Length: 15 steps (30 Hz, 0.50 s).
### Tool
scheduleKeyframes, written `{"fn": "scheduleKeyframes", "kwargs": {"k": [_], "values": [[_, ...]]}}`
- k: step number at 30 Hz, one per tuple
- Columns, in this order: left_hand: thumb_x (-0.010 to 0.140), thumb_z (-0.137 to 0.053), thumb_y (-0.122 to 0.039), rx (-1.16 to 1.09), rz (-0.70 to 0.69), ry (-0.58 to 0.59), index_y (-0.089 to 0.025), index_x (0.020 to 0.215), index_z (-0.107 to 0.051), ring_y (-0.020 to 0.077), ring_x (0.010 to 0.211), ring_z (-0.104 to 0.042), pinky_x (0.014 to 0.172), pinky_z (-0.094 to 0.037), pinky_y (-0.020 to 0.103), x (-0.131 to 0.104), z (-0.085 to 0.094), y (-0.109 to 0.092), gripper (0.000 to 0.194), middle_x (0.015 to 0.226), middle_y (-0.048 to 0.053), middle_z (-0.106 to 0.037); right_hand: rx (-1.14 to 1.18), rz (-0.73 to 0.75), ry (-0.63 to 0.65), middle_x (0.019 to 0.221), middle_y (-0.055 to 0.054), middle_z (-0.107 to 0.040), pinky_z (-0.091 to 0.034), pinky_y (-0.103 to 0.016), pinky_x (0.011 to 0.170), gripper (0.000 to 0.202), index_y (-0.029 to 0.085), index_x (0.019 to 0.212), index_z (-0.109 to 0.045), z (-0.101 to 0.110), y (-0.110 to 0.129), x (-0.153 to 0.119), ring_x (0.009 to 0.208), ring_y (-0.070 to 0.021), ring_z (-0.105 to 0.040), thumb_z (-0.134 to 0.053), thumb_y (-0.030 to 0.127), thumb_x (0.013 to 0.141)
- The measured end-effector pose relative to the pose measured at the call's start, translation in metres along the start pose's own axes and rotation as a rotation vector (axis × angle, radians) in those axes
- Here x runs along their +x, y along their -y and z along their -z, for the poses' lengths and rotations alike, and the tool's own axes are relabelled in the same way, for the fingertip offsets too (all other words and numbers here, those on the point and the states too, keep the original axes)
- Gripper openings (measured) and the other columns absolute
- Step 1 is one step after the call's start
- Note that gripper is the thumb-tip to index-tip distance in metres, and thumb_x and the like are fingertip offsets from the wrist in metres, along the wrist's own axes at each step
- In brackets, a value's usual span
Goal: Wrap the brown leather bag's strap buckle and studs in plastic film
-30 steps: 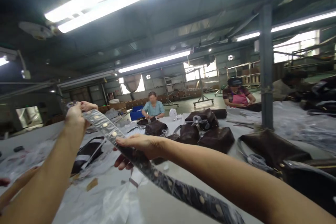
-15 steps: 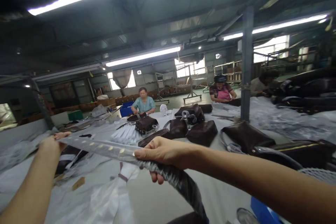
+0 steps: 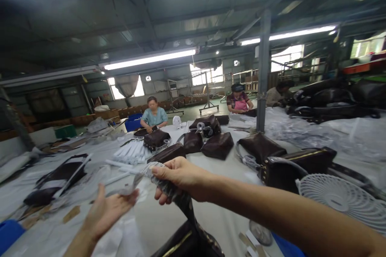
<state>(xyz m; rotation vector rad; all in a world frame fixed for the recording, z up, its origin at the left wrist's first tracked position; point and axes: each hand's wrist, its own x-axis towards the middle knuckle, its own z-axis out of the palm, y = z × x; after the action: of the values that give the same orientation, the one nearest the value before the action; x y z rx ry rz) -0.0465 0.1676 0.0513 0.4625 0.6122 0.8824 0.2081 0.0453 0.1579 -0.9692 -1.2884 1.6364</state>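
Brown, nearly black, the strap sits in the right hand, pinched between the thumb, which presses on top, and the fingers curled beneath. From that pinch its long axis drops steeply down and slightly rightward to the bag, which lies below the right fingers at the near edge of the view, a gold zip along its top. On the other side of the pinch, crinkled clear wrap runs off leftward and down toward the left hand.

The right hand is the nearer of the 2, being on the strap itself; the left lies to the left of and below it, palm up, fingers extended and thumb raised apart, closed around nothing. The wrap's loose end comes up to the left fingertips; whether it touches them, I cannot tell.

Beyond the right fingers lie more dark bags; beyond and left of them, a bundle of white tubes. Well to their right stands a pale fan guard
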Motion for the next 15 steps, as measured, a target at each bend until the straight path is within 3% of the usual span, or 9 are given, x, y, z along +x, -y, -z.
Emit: {"fn": "scheduleKeyframes", "kwargs": {"k": [2, 4, 6, 8, 11, 15], "values": [[0.09, -0.033, -0.067, 0.063, 0.089, 0.178, -0.01, 0.105, -0.065, 0.0348, 0.097, -0.066, 0.089, -0.053, 0.051, -0.002, -0.036, 0.035, 0.067, 0.101, 0.021, -0.068, -0.033, -0.016, -0.022, 0.052, -0.001, -0.064, -0.046, -0.015, 0.041, 0.035, 0.011, 0.071, -0.061, -0.004, 0.0, 0.01, 0.04, -0.0081, -0.058, -0.056, 0.037, 0.093], [0.092, -0.035, -0.063, 0.107, 0.063, 0.305, -0.011, 0.103, -0.064, 0.0306, 0.079, -0.069, 0.077, -0.056, 0.048, -0.008, -0.083, 0.047, 0.061, 0.087, 0.017, -0.068, -0.072, -0.01, -0.016, 0.051, -0.002, -0.064, -0.046, -0.015, 0.041, 0.04, 0.009, 0.069, -0.062, -0.007, 0.001, 0.017, 0.04, -0.0079, -0.057, -0.053, 0.038, 0.095], [0.097, -0.029, -0.055, 0.108, 0.009, 0.282, -0.014, 0.102, -0.062, 0.0255, 0.061, -0.066, 0.059, -0.056, 0.041, -0.013, -0.128, 0.039, 0.053, 0.077, 0.011, -0.066, -0.116, -0.013, 0.011, 0.049, -0.004, -0.063, -0.046, -0.016, 0.041, 0.047, 0.008, 0.067, -0.062, -0.006, 0.004, 0.021, 0.04, -0.0088, -0.057, -0.049, 0.042, 0.096], [0.1, -0.026, -0.044, -0.007, -0.085, 0.15, -0.014, 0.09, -0.059, 0.0213, 0.061, -0.064, 0.061, -0.057, 0.037, -0.014, -0.162, 0.022, 0.046, 0.07, 0.007, -0.063, -0.13, -0.026, 0.042, 0.05, -0.004, -0.063, -0.047, -0.017, 0.042, 0.046, 0.008, 0.07, -0.062, -0.003, 0.009, 0.022, 0.04, -0.0101, -0.058, -0.048, 0.044, 0.096], [0.101, -0.027, -0.04, -0.156, -0.134, 0.103, -0.017, 0.072, -0.048, 0.0139, 0.047, -0.054, 0.061, -0.057, 0.036, -0.011, -0.186, 0.005, 0.043, 0.054, -0.002, -0.048, -0.077, -0.083, 0.101, 0.056, -0.006, -0.067, -0.05, -0.02, 0.046, 0.04, 0.009, 0.078, -0.061, 0.004, 0.016, 0.016, 0.046, -0.0125, -0.062, -0.046, 0.041, 0.098], [0.101, -0.028, -0.038, -0.236, -0.096, 0.098, -0.018, 0.067, -0.041, 0.0095, 0.038, -0.042, 0.049, -0.053, 0.031, -0.004, -0.188, 0.005, 0.042, 0.051, -0.005, -0.039, -0.002, -0.146, 0.14, 0.063, -0.009, -0.069, -0.053, -0.023, 0.058, 0.044, 0.008, 0.078, -0.06, 0.009, 0.013, -0.001, 0.055, -0.0136, -0.066, -0.038, 0.037, 0.101]]}}
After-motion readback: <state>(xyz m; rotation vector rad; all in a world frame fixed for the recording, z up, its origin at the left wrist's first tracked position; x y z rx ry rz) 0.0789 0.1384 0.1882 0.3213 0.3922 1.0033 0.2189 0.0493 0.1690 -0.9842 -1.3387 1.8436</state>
